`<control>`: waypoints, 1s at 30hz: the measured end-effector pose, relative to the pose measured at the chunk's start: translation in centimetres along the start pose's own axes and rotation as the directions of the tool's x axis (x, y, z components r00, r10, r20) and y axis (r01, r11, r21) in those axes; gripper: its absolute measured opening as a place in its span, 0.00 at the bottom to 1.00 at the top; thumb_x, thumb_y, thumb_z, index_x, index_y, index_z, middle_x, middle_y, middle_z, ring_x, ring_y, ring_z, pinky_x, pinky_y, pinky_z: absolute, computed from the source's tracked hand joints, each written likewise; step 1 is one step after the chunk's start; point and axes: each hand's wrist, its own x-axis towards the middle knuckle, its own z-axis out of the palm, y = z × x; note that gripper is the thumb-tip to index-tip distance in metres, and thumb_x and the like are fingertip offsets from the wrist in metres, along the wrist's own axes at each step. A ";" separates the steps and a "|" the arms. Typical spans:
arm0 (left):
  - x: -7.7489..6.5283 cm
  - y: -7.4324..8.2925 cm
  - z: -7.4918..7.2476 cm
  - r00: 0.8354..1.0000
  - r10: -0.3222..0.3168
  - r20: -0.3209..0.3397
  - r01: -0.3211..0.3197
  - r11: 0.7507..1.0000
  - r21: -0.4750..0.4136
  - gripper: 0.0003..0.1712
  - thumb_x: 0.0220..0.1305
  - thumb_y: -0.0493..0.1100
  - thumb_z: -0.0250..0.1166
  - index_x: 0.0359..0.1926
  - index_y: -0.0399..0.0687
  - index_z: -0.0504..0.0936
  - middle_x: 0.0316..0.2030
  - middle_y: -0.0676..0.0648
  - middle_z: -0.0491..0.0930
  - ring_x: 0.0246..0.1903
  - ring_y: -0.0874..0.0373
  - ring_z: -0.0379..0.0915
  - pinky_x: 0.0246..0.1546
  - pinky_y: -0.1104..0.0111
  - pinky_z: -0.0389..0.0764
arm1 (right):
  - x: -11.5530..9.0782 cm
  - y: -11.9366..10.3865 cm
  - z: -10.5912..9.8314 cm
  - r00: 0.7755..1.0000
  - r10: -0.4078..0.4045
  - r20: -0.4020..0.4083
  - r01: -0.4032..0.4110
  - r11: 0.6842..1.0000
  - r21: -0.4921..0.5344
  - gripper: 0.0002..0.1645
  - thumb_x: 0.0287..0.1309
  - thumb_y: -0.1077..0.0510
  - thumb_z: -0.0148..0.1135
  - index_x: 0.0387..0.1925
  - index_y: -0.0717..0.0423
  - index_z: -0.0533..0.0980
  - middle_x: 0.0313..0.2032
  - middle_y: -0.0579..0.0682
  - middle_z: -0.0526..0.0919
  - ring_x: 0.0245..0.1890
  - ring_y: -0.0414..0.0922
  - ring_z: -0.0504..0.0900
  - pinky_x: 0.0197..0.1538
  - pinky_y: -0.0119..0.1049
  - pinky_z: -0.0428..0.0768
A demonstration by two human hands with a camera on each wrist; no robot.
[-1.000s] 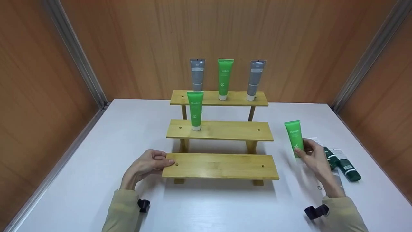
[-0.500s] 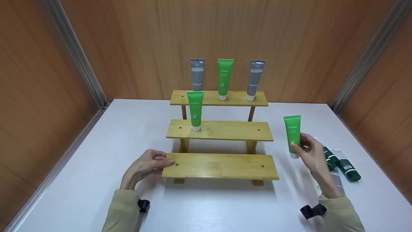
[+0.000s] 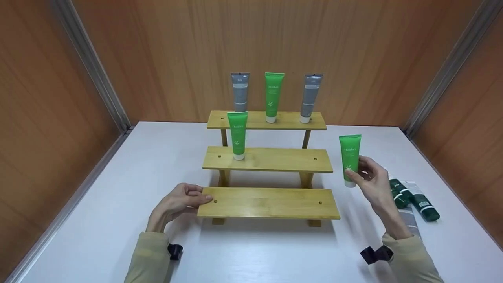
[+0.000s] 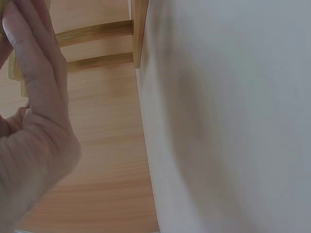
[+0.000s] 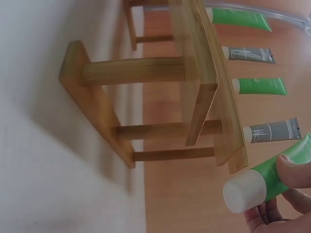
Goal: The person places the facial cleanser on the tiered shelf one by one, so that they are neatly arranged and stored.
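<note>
The right hand (image 3: 373, 182) grasps a green tube (image 3: 350, 153) cap-down in its fingers; dark green tubes (image 3: 425, 206) lie right of those fingers. The left hand (image 3: 178, 202) pinches the lowest shelf (image 3: 269, 203), extending rightward from its fingers.

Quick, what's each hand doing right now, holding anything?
Left hand: grips the left end of the lowest wooden shelf.
Right hand: holds a green tube, white cap down.
</note>
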 end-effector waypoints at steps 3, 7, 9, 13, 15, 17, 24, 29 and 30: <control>0.0 0.0 0.0 1.000 0.002 0.012 -0.002 1.000 -0.005 0.22 0.62 0.44 0.72 0.48 0.37 0.73 0.31 0.53 0.86 0.31 0.62 0.85 0.35 0.70 0.86 | 0.1 -0.4 0.3 1.000 -0.025 0.000 0.025 0.999 0.020 0.29 0.66 0.62 0.64 0.66 0.63 0.69 0.54 0.54 0.77 0.48 0.29 0.76 0.53 0.16 0.75; 0.0 0.0 0.0 1.000 0.005 0.028 -0.005 1.000 -0.006 0.20 0.62 0.44 0.72 0.46 0.38 0.73 0.31 0.54 0.87 0.32 0.62 0.86 0.36 0.70 0.87 | 0.2 -1.1 0.6 1.000 -0.027 0.008 0.026 0.999 0.047 0.29 0.66 0.63 0.65 0.66 0.62 0.69 0.52 0.47 0.77 0.49 0.30 0.76 0.54 0.16 0.75; 0.1 0.0 0.0 1.000 0.002 0.025 -0.002 1.000 0.000 0.20 0.62 0.44 0.72 0.46 0.38 0.73 0.31 0.54 0.87 0.32 0.62 0.86 0.36 0.70 0.87 | 0.3 -1.5 0.8 1.000 -0.025 0.009 0.024 0.998 0.063 0.30 0.65 0.62 0.65 0.66 0.62 0.69 0.50 0.44 0.77 0.49 0.31 0.77 0.54 0.17 0.75; 0.1 0.0 0.1 1.000 -0.008 0.001 0.008 1.000 0.014 0.24 0.61 0.45 0.72 0.49 0.36 0.73 0.32 0.53 0.87 0.32 0.62 0.85 0.35 0.70 0.86 | 0.6 -2.5 1.2 0.999 -0.036 0.017 0.035 0.996 0.087 0.29 0.65 0.61 0.65 0.65 0.62 0.69 0.50 0.42 0.77 0.50 0.33 0.77 0.56 0.17 0.75; 0.0 0.0 0.1 1.000 -0.010 -0.010 0.010 1.000 0.015 0.25 0.61 0.45 0.73 0.50 0.35 0.73 0.32 0.52 0.86 0.31 0.62 0.85 0.35 0.70 0.86 | 0.8 -3.0 1.5 0.999 -0.044 0.026 0.041 0.994 0.098 0.29 0.65 0.61 0.65 0.65 0.62 0.70 0.51 0.44 0.77 0.51 0.34 0.77 0.57 0.17 0.75; 0.0 0.0 0.1 1.000 -0.011 -0.015 0.011 1.000 0.014 0.26 0.61 0.45 0.73 0.50 0.34 0.72 0.32 0.52 0.86 0.31 0.62 0.85 0.35 0.70 0.86 | 0.9 -3.4 1.8 0.998 -0.056 0.036 0.051 0.993 0.107 0.29 0.66 0.61 0.65 0.65 0.62 0.70 0.52 0.45 0.77 0.51 0.35 0.77 0.58 0.17 0.75; 0.1 0.1 0.1 1.000 -0.021 -0.024 0.021 1.000 0.017 0.31 0.61 0.46 0.73 0.55 0.32 0.69 0.34 0.51 0.87 0.32 0.62 0.85 0.36 0.69 0.86 | 1.9 -4.8 3.0 0.993 -0.098 0.060 0.089 0.986 0.144 0.28 0.64 0.63 0.66 0.64 0.63 0.71 0.51 0.49 0.78 0.51 0.36 0.78 0.59 0.20 0.76; 0.1 0.1 0.1 0.999 -0.027 -0.028 0.027 0.999 0.021 0.32 0.61 0.47 0.73 0.56 0.31 0.69 0.35 0.51 0.87 0.33 0.61 0.85 0.36 0.69 0.86 | 2.8 -5.4 3.9 0.989 -0.119 0.089 0.103 0.981 0.167 0.28 0.64 0.64 0.66 0.64 0.63 0.71 0.54 0.54 0.78 0.52 0.37 0.79 0.59 0.21 0.77; 0.1 0.1 0.1 0.999 -0.024 -0.027 0.025 0.999 0.020 0.32 0.61 0.46 0.73 0.55 0.31 0.69 0.34 0.51 0.86 0.32 0.61 0.85 0.36 0.69 0.86 | 2.9 -5.5 4.1 0.988 -0.124 0.095 0.106 0.980 0.171 0.28 0.63 0.64 0.66 0.64 0.63 0.71 0.54 0.55 0.78 0.52 0.37 0.79 0.59 0.22 0.77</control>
